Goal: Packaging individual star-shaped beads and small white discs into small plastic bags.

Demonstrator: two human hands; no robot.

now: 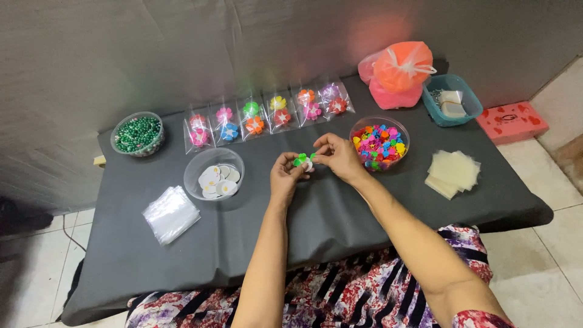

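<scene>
My left hand [284, 175] and my right hand [337, 157] meet above the middle of the black-covered table [340, 212]. Between their fingertips they pinch a small green flower-shaped clip [300, 160] with a white round piece pressed against it. Just right of my right hand stands a clear bowl of mixed bright flower clips [379, 143]. Left of my left hand is a clear bowl of white round discs [214, 175].
Several small clear bags, each with coloured flower clips [267, 115], lie in a row at the back. A bowl of green beads [138, 134] sits far left, a stack of empty clear bags [170, 214] front left, yellowish sheets [452, 173] right, a blue tray [452, 99] and pink bags [398, 73] back right.
</scene>
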